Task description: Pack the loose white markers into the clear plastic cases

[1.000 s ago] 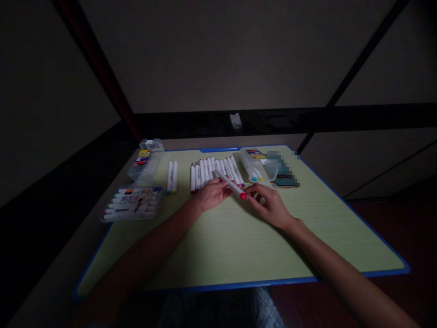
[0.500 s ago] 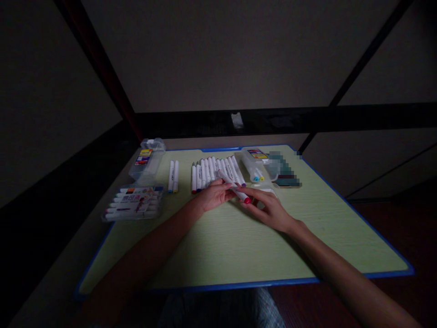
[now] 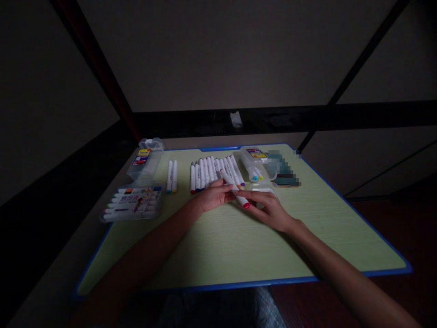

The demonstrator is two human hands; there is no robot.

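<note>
A white marker with red ends [image 3: 241, 198] is held tilted between both hands above the table. The fingers of my left hand [image 3: 215, 197] are closed around its middle. My right hand [image 3: 269, 209] pinches it nearer the red end that points toward me. Just beyond the hands lies a row of several white markers [image 3: 205, 171] with coloured ends, side by side; my left hand covers part of the row. Two more markers [image 3: 170, 176], one blue-ended and one yellow-ended, lie apart to the left.
At the left edge are a clear plastic case [image 3: 138, 166] and a flat pack of markers [image 3: 131, 204]. A clear case [image 3: 255, 171] holding blue- and yellow-ended markers lies at back right, beside a green pixelated item [image 3: 287, 171]. The table [image 3: 205, 255] has a blue rim.
The held marker has turned slightly, its red near end now a little lower and closer to me. Both hands stay in nearly the same place. The view has shifted slightly.
</note>
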